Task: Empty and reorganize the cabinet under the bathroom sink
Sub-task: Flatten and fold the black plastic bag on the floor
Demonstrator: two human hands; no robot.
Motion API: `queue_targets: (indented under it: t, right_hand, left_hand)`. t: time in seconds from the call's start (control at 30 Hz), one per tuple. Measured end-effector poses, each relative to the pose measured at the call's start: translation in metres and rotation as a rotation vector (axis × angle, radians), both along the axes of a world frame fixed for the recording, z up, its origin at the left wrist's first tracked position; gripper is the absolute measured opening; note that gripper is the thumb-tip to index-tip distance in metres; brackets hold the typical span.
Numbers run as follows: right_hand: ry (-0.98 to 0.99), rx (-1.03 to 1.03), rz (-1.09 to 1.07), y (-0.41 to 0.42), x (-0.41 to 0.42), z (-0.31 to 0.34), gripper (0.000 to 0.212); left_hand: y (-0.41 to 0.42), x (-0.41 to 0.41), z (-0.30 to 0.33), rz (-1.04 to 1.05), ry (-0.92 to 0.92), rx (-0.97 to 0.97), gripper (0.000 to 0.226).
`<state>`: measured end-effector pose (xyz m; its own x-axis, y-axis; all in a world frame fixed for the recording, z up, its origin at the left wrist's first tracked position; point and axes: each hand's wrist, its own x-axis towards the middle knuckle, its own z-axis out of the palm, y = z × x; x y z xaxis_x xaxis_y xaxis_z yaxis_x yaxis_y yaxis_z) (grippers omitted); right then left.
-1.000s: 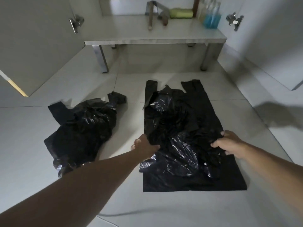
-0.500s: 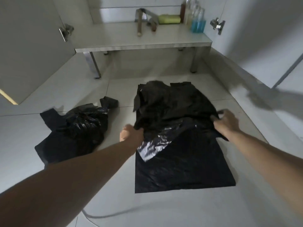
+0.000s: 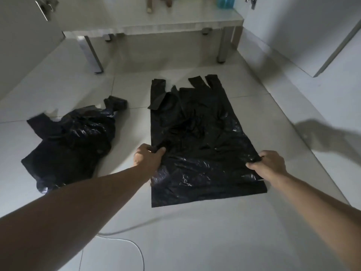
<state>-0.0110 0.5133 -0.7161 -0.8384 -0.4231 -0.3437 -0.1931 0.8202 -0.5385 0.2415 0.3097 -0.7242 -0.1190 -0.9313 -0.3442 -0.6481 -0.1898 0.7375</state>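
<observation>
While both hands grip one flat bag (image 3: pixel 201 137), another crumpled bag (image 3: pixel 72 141) lies left.

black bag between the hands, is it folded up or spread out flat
Spread out. The black bag lies open at full length on the floor tiles, handles toward the cabinet, surface wrinkled. The left hand and right hand pinch its side edges.

A thin white cable (image 3: pixel 134 249) curves across the pale tiled floor (image 3: pixel 195 241).
</observation>
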Motion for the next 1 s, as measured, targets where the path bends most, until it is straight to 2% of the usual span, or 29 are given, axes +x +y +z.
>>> queue_targets:
  t: [0.07,0.17,0.23,0.33,0.53,0.6,0.67,0.73,0.8,0.87,0.93,1.0]
  right_hand:
    - [-0.114,0.017,-0.031,0.005,0.003,-0.002,0.024]
    - [-0.161,0.04,-0.098,0.013,0.0,-0.006,0.019]
    - [-0.159,0.034,-0.108,0.018,-0.005,-0.008,0.025]
    - [-0.152,0.036,-0.079,0.024,-0.007,-0.013,0.045]
    - [-0.094,0.208,0.124,0.023,-0.01,-0.007,0.032]
    - [-0.049,0.38,0.234,0.02,-0.01,0.002,0.046]
    - [0.044,0.603,0.351,0.015,-0.006,0.011,0.066]
    - [0.209,0.697,0.431,0.007,0.0,0.012,0.073]
    - [0.372,0.587,0.49,-0.007,0.009,0.01,0.069]
    - [0.493,0.364,0.601,-0.022,0.023,-0.001,0.061]
    - [0.542,0.147,0.707,-0.034,0.038,-0.016,0.057]
    - [0.509,0.138,0.77,-0.039,0.048,-0.032,0.066]
  left_hand:
    - [0.005,0.006,-0.002,-0.149,-0.048,0.14,0.043]
    - [0.009,0.019,-0.002,-0.301,-0.119,0.254,0.036]
    - [0.009,0.026,-0.003,-0.296,-0.148,0.263,0.034]
    - [0.009,0.036,-0.006,-0.222,-0.087,0.264,0.043]
    - [0.015,0.038,-0.01,-0.262,-0.161,0.222,0.053]
    - [0.021,0.038,-0.008,-0.334,-0.31,0.115,0.052]
    - [0.029,0.037,-0.007,-0.455,-0.521,-0.174,0.049]
    - [0.039,0.032,-0.005,-0.608,-0.61,-0.465,0.057]
    - [0.049,0.02,-0.001,-0.731,-0.6,-0.604,0.074]
    - [0.058,0.004,0.003,-0.764,-0.554,-0.742,0.086]
    - [0.067,-0.015,0.005,-0.786,-0.518,-0.862,0.088]
    - [0.076,-0.031,0.003,-0.887,-0.554,-0.866,0.084]
